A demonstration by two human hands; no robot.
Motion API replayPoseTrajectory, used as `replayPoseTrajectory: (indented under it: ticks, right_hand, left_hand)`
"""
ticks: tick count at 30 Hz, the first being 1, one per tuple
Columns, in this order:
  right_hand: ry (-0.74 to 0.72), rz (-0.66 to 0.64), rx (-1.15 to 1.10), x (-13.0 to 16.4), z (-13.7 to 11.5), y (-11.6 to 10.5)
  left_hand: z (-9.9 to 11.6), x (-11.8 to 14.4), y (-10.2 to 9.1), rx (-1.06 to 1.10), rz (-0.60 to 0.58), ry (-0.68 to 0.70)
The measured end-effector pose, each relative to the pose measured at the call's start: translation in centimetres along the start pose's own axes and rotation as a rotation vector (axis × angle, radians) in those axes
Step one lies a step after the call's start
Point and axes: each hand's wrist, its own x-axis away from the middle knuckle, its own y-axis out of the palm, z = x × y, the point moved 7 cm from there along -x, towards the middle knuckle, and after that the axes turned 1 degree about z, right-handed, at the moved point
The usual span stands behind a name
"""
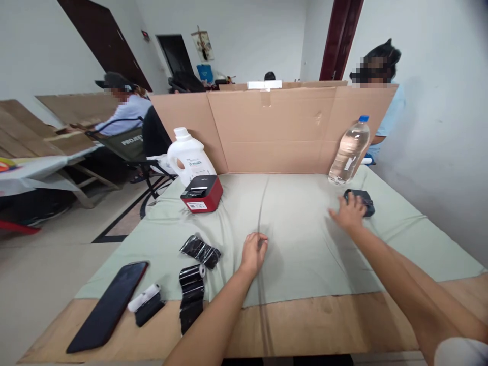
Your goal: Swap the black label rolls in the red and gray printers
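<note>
My left hand (254, 252) rests on the cloth mid-table with its fingers curled in. Whatever might be inside them is hidden. Over to the right, my right hand (348, 213) is open with fingers spread, its fingertips at the near-left side of a small black boxy object (365, 202). Left of my left hand lie a shiny black wrapped strip (201, 251) and a partly unrolled black roll (191, 292). Behind them sits a red and black receipt printer (203, 194).
A white jug (190, 158) and a clear bottle with a blue cap (349, 150) stand before a cardboard screen (274, 132). A dark flat phone-like slab (109, 307) and a white roll with black material (147, 304) lie front left. Several people sit beyond.
</note>
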Motion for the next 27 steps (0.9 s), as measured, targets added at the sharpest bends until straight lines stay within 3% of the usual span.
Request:
replayPoseTrajectory:
  ticks: [2,5,8,12,15,18,23,25,27]
  right_hand:
    - [0.13,0.047,0.016,-3.1,3.7,-0.2]
    - [0.28,-0.052,-0.06,-4.4,7.3,1.1]
    - [0.307,-0.128,-0.085,-3.6,8.1,2.1]
    - [0.306,-0.068,-0.114,-2.1,6.7,1.4]
    - [0.272,-0.061,-0.206,-0.4,4.2,0.9]
    - [0.023,-0.043,-0.294,2.9,-0.8,0.1]
    - [-0.492,0.132,-0.446,13.4,-11.2,-3.1]
    - [-0.602,0.137,-0.441,17.5,-14.3,-3.9]
    - [-0.624,0.14,-0.466,20.2,-16.0,-4.5]
  left_hand:
    - [0.1,-0.1,0.1,-0.011,-0.014,0.008]
    - [0.2,-0.1,0.3,-0.033,-0.033,-0.002]
    - [0.3,-0.1,0.4,-0.043,-0.057,-0.021]
    - [0.5,-0.1,0.1,0.012,-0.048,-0.039]
    - [0.4,-0.1,-0.4,0.163,0.004,-0.076]
    - [0.1,0.2,-0.1,0.437,0.013,-0.188]
    - [1.6,2.2,2.9,1.107,-0.265,-0.464]
    - [2.3,2.9,3.0,1.274,-0.29,-0.53]
    - [2.5,2.9,2.2,1.304,-0.24,-0.533]
